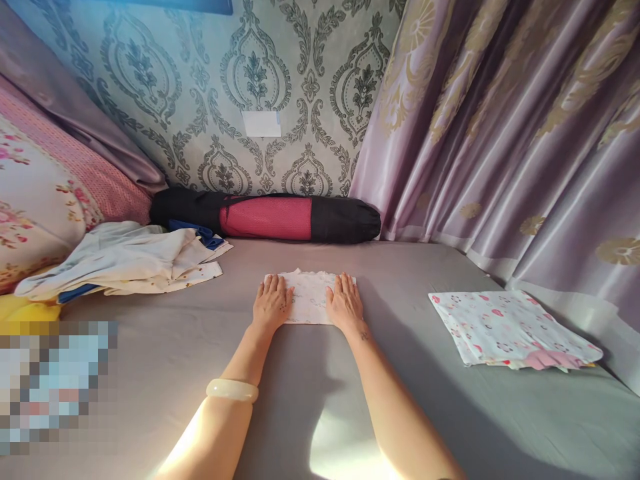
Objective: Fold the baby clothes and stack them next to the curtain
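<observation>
A small folded white cloth (309,300) with a faint print lies flat on the grey bed sheet (290,400), its far edge slightly ruffled. My left hand (273,301) rests palm down on the cloth's left side, fingers stretched out and pointing away from me. On its right side lies my right hand (345,300), also flat with the fingers extended. Both hands press on the cloth without gripping it, and its middle shows between them. A pale bangle (232,391) circles my left forearm.
Right of me lies a folded printed cloth stack (510,327) near the purple curtain (480,120). At the left are crumpled pale clothes (135,257) beside a floral cushion (40,193). A black and red rolled bag (265,217) lies along the patterned wall (200,87).
</observation>
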Motion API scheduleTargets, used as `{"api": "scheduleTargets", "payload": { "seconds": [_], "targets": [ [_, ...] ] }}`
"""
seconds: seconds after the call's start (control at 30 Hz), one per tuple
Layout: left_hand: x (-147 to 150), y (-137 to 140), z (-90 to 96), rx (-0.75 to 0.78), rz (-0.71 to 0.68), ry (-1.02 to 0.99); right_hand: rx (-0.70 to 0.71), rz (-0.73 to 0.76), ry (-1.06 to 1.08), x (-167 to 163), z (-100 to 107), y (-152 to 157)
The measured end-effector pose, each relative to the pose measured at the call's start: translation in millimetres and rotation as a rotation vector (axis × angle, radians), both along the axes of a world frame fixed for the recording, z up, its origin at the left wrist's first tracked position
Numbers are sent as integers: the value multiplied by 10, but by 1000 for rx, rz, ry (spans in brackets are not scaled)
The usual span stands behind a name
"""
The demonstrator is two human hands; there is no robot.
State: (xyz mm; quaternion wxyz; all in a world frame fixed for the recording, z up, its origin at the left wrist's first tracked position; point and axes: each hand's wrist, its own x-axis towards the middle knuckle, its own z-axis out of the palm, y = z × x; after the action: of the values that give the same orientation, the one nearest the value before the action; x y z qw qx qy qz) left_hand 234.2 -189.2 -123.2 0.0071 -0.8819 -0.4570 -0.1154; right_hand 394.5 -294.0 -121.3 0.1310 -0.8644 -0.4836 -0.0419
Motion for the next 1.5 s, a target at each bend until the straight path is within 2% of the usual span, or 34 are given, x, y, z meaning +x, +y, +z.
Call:
{"api": "scheduleTargets", "payload": {
  "seconds": [0.27,0.5,0.63,1.03,1.37,1.5],
  "targets": [
    [-13,21,-93,9,-9,-2,-24,-9,24,28,-83,11],
    [19,-39,35,17,14,-18,10,1,2,-32,-9,22],
    [84,-120,91,36,-45,-22,30,58,-5,-119,44,53],
    [172,-179,-66,-16,-114,41,8,98,22,-171,-40,64],
    [163,-210,-85,28,-119,-82,52,170,-15,-238,6,121],
    [151,-208,-80,74,-148,-170,21,196,-3,-303,-28,141]
  ]
}}
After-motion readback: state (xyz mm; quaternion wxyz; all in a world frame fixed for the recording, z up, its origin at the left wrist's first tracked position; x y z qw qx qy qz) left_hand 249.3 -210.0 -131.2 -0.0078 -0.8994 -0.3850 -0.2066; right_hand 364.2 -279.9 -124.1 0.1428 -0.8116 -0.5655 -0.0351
